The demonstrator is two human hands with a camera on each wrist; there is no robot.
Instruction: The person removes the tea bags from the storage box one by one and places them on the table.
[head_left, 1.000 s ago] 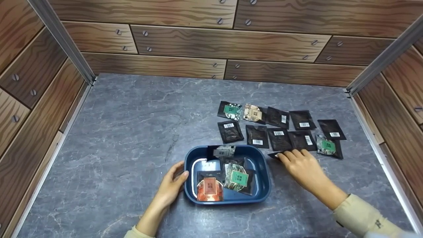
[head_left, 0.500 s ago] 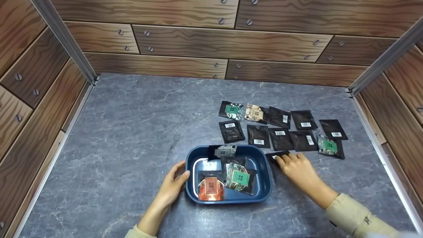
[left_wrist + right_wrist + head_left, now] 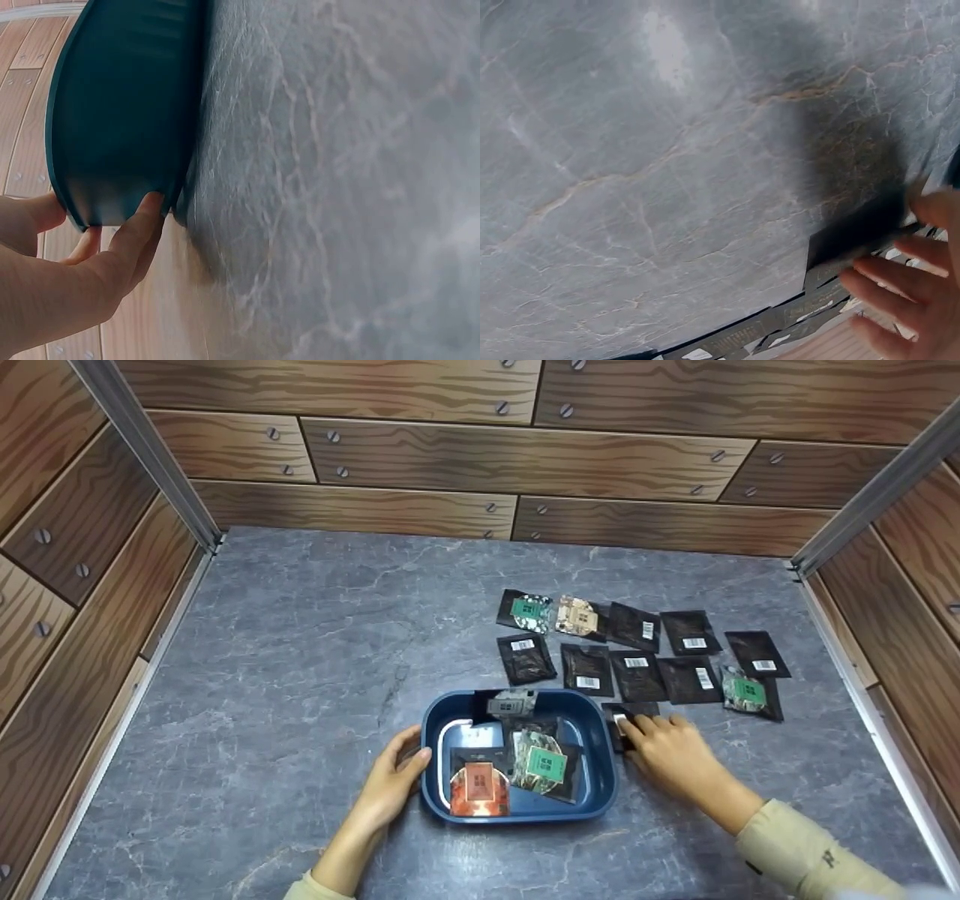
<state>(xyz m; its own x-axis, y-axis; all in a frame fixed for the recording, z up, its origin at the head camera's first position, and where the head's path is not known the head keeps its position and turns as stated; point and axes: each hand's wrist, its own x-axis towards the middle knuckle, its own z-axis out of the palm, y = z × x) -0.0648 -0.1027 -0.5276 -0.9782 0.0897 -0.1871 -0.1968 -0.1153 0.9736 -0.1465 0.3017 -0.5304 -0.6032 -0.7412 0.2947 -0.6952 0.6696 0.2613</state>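
Note:
In the head view a blue plastic box [image 3: 517, 816] stands on the table. Inside lie a sachet with a red label [image 3: 480, 784] and one with a green label [image 3: 546, 765]. A grey-labelled sachet [image 3: 511, 705] leans at the box's back wall. My left hand [image 3: 390, 780] holds the box's left end, thumb at the rim and fingers on the outer wall; the left wrist view shows this grip [image 3: 112, 262]. Right of the box, my right hand [image 3: 667, 754] pinches a black sachet [image 3: 619, 727] by its edge. The right wrist view shows this sachet [image 3: 862, 225] tilted off the table.
Behind and right of the box several sachets lie in rough rows, mostly black backs with barcodes, like this sachet [image 3: 587, 669]. A green-labelled sachet [image 3: 745, 691] partly overlaps another at the right. Wood-patterned panels [image 3: 420, 457] enclose the grey marbled table [image 3: 300, 645].
My right hand has shifted slightly left, toward the box, with the black sachet, whose face shows more now. The left hand stays at the box.

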